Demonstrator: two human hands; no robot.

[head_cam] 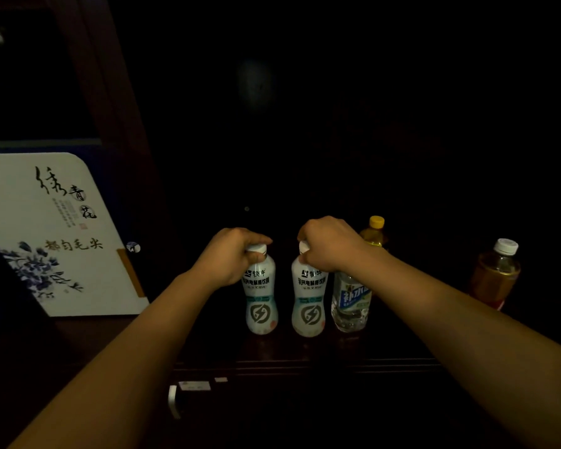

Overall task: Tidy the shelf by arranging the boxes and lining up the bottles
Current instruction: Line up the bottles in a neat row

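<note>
A very dim scene, seen from just behind a person reaching into dark wooden furniture. Nearest, a small white fitting (174,401) with pale labels beside it sits on the front panel below the shelf; its shape is hard to make out. A bare left forearm (120,358) and a bare right forearm (450,319) stretch forward from the lower corners.

On the glossy, dark brown shelf (272,354) stand two matching plastic bottles, upright and just beside each other without touching; each is white and smooth, pinched at the waist, with black characters and a grey lightning roundel. The left hand (232,257) has its fingers curled round the white cap and neck of the left white bottle (260,299); the right hand (329,244) is clamped the same way on the top of the right white bottle (309,303).

Just right of these, a clear bottle (350,303) with a blue-and-white label stands touching or nearly touching the right white bottle; well apart at far right stands an amber bottle (496,277), translucent, with a ribbed white cap.

To the left, a flat white box (55,234) with a rounded corner leans tilted; it has a matte face with black calligraphy and blue flowers.

Farther back, behind the right wrist, a yellow-capped bottle (374,233) of golden liquid shows; beyond it, blackness.
</note>
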